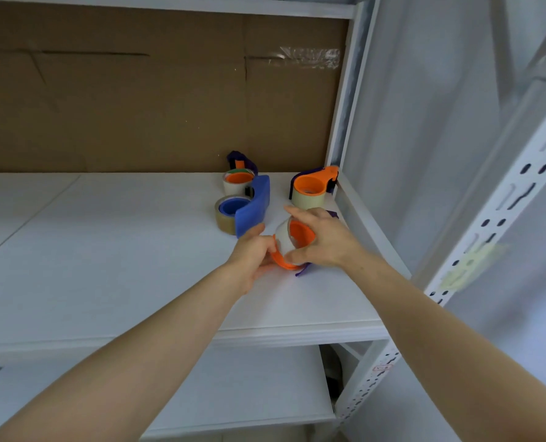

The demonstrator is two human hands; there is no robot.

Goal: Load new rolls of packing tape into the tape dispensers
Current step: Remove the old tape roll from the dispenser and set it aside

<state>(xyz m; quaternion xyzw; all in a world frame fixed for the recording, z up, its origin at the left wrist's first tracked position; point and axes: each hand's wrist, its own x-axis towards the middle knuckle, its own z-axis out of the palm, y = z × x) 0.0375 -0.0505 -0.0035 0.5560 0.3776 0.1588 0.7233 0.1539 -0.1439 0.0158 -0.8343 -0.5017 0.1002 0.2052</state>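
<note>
An orange and purple tape dispenser (300, 237) with a pale tape roll (283, 239) on its hub is held tilted just above the white shelf (106, 250). My right hand (324, 240) grips the roll and hub from the right, thumb on top. My left hand (252, 255) pinches the dispenser's orange lower edge from the left. Behind them lie a blue dispenser (254, 207) with a brown roll (225, 220), an orange dispenser (313, 186) with a cream roll, and a purple and orange dispenser (240, 173) with a pale roll.
A brown cardboard sheet (138, 100) backs the shelf. A white perforated metal upright (475, 250) stands at the right, with a corner post (341, 122) behind. A lower shelf (233, 387) lies beneath. The shelf's left part is bare white board.
</note>
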